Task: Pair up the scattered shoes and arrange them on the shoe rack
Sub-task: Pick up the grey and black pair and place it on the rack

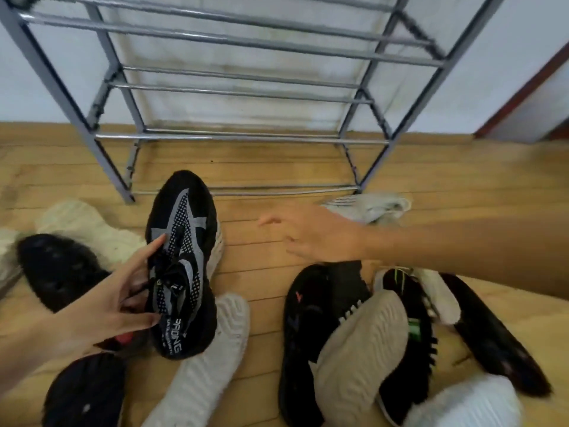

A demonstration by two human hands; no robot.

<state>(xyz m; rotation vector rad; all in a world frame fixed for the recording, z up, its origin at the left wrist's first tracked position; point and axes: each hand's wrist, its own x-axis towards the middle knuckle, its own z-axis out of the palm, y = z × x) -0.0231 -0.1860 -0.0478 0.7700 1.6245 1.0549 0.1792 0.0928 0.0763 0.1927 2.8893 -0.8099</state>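
Left hand (123, 291) grips black-and-grey sneaker (183, 266) at seven o'clock, right hand (317, 234) open, empty, reaching across centre (blurred); best find its twin among floor shoes before loading empty shoe rack (243, 87) at twelve.

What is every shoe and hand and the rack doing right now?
Left hand: gripping the black-and-grey sneaker.
Black-and-grey sneaker: held, toe towards the rack.
Right hand: open, fingers spread, holding nothing.
Shoe rack: standing by the wall, no shoes on its bars.
Beige shoe: lying on the black shoes in the pile.
White knit shoe: on the floor.
Grey shoe: on the floor, by the rack.
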